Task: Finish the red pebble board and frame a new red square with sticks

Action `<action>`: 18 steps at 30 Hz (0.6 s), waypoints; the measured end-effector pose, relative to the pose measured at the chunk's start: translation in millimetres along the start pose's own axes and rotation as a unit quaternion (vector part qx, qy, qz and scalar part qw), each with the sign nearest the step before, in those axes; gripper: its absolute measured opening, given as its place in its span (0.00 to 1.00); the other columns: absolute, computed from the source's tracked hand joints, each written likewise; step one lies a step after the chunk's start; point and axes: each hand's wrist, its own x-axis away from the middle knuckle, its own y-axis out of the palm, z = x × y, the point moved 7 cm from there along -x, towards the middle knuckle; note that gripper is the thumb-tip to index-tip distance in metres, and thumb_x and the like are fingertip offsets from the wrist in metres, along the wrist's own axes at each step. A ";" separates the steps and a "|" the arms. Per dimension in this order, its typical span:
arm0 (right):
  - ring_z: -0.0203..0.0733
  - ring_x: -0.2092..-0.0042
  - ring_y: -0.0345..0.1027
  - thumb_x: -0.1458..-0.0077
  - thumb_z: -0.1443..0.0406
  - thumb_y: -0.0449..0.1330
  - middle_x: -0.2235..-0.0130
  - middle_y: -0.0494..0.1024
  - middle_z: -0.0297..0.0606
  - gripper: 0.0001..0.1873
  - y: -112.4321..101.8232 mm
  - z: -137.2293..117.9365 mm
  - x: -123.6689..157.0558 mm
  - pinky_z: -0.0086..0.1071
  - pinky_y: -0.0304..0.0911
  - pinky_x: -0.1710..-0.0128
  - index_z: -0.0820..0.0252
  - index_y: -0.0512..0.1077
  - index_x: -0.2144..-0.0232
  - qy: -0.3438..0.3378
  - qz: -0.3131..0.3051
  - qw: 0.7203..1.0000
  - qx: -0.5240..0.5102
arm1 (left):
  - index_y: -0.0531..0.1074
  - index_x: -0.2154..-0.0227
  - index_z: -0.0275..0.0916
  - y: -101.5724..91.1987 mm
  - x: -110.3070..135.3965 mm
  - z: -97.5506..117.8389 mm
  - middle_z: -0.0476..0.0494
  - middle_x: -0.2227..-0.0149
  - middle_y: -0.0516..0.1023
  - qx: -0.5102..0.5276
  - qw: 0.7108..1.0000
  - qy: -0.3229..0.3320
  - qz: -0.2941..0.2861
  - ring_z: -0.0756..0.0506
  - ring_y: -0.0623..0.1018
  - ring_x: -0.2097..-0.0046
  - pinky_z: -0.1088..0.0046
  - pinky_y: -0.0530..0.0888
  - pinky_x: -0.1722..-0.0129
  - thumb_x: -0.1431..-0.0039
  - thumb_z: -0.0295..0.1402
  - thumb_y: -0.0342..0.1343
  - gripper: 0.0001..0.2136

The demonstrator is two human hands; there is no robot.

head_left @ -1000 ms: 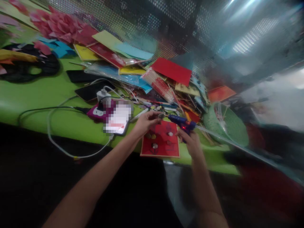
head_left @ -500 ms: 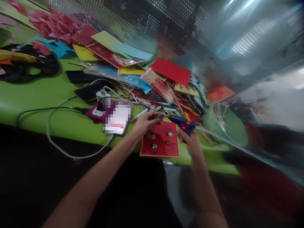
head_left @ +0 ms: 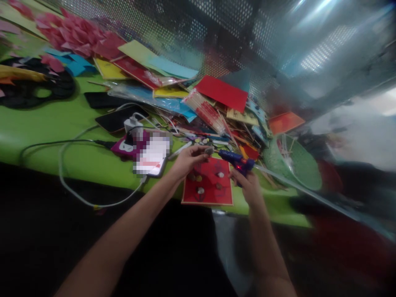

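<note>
Between the fingertips of my left hand point(head_left: 189, 160) is a small grey pebble point(head_left: 209, 151), pinched above the far edge of a red board. My right hand point(head_left: 249, 185) is wrapped round the handle of a blue glue gun point(head_left: 236, 160) with a small red light lit. Its nozzle points left, right at the pebble; whether the two touch I cannot tell. A long clear glue stick trails from the gun's back end. Below both hands lies the red board point(head_left: 210, 196), with several small stones and dark drawn marks on it.
Left of the board are a lit phone point(head_left: 151, 159) on a white cable and a purple power strip point(head_left: 125, 146). A green basket point(head_left: 305, 165) stands at the right. Coloured boards, bundled sticks point(head_left: 206, 111) and paper pile up behind, with pink crepe paper point(head_left: 71, 33) far left.
Almost nothing differs. The whole view has shifted by a few pixels, while the pebble and the glue gun keep their places relative to each other.
</note>
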 end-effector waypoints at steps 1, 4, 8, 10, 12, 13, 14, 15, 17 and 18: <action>0.36 0.76 0.62 0.52 0.45 0.66 0.79 0.72 0.34 0.23 -0.7 0.3 0.2 0.31 0.59 0.75 0.59 0.75 0.75 0.000 0.002 1.000 0.002 | 0.81 0.57 0.36 -0.5 0.0 -0.3 0.42 0.60 0.83 0.003 1.000 0.000 0.003 0.49 0.79 0.63 0.73 0.77 0.60 0.58 0.39 0.74 0.24; 0.36 0.76 0.61 0.51 0.45 0.65 0.81 0.69 0.33 0.23 -1.9 0.5 -0.1 0.31 0.59 0.75 0.59 0.75 0.75 -0.002 0.001 1.000 0.010 | 0.81 0.56 0.36 -1.5 -0.2 -1.8 0.41 0.59 0.83 0.009 1.000 -0.002 0.006 0.48 0.79 0.62 0.73 0.77 0.60 0.58 0.39 0.74 0.24; 0.36 0.76 0.61 0.50 0.45 0.65 0.81 0.69 0.33 0.23 -0.5 -2.1 -0.9 0.32 0.59 0.75 0.59 0.76 0.76 -0.009 -0.005 1.000 0.013 | 0.82 0.56 0.37 -0.4 -0.4 -2.0 0.43 0.60 0.84 -0.001 1.000 -0.002 -0.006 0.50 0.79 0.64 0.74 0.76 0.60 0.57 0.38 0.74 0.23; 0.36 0.76 0.61 0.51 0.44 0.65 0.81 0.70 0.33 0.24 1.5 -2.8 -0.6 0.31 0.59 0.75 0.59 0.76 0.76 -0.007 -0.008 1.000 0.007 | 0.82 0.57 0.37 0.3 -0.2 -1.0 0.43 0.60 0.84 -0.001 1.000 -0.001 -0.008 0.50 0.79 0.65 0.74 0.76 0.60 0.57 0.38 0.74 0.23; 0.36 0.77 0.60 0.51 0.44 0.66 0.81 0.70 0.33 0.24 3.9 -2.9 0.1 0.31 0.58 0.76 0.59 0.76 0.75 -0.002 -0.013 1.000 0.005 | 0.82 0.57 0.36 0.7 0.2 -0.1 0.42 0.60 0.84 0.001 1.000 -0.005 -0.005 0.50 0.79 0.65 0.73 0.76 0.61 0.58 0.38 0.74 0.23; 0.36 0.77 0.59 0.51 0.44 0.66 0.81 0.69 0.33 0.24 4.8 -3.0 0.5 0.31 0.58 0.76 0.59 0.76 0.75 -0.001 -0.016 1.000 0.006 | 0.82 0.57 0.36 0.9 0.5 0.3 0.42 0.60 0.84 0.001 1.000 -0.007 -0.004 0.50 0.79 0.66 0.73 0.76 0.61 0.58 0.38 0.74 0.23; 0.36 0.77 0.59 0.51 0.43 0.66 0.81 0.69 0.33 0.24 5.5 -3.2 0.9 0.31 0.58 0.76 0.59 0.76 0.75 -0.001 -0.018 1.000 0.007 | 0.81 0.57 0.36 0.9 0.7 0.7 0.42 0.60 0.84 0.001 1.000 -0.008 -0.003 0.50 0.79 0.66 0.73 0.76 0.61 0.58 0.38 0.74 0.24; 0.36 0.77 0.59 0.51 0.43 0.66 0.81 0.69 0.33 0.25 6.0 -3.6 1.2 0.31 0.58 0.76 0.59 0.76 0.75 -0.002 -0.020 1.000 0.008 | 0.81 0.57 0.36 1.1 0.8 1.2 0.42 0.60 0.84 0.002 1.000 -0.008 -0.002 0.50 0.79 0.66 0.73 0.76 0.61 0.58 0.38 0.74 0.24; 0.36 0.76 0.60 0.51 0.43 0.65 0.81 0.69 0.33 0.25 6.6 -4.8 1.6 0.31 0.59 0.76 0.59 0.76 0.75 -0.006 -0.021 1.000 0.008 | 0.81 0.57 0.36 1.3 0.9 2.0 0.42 0.60 0.84 0.001 1.000 -0.005 -0.001 0.51 0.79 0.67 0.73 0.76 0.61 0.58 0.39 0.74 0.24; 0.37 0.76 0.61 0.50 0.43 0.65 0.81 0.69 0.33 0.25 7.1 -5.3 1.8 0.31 0.60 0.75 0.59 0.76 0.75 -0.008 -0.022 1.000 0.008 | 0.81 0.57 0.35 1.5 0.8 2.1 0.42 0.60 0.84 0.000 1.000 -0.005 -0.001 0.51 0.79 0.67 0.73 0.76 0.62 0.58 0.39 0.74 0.24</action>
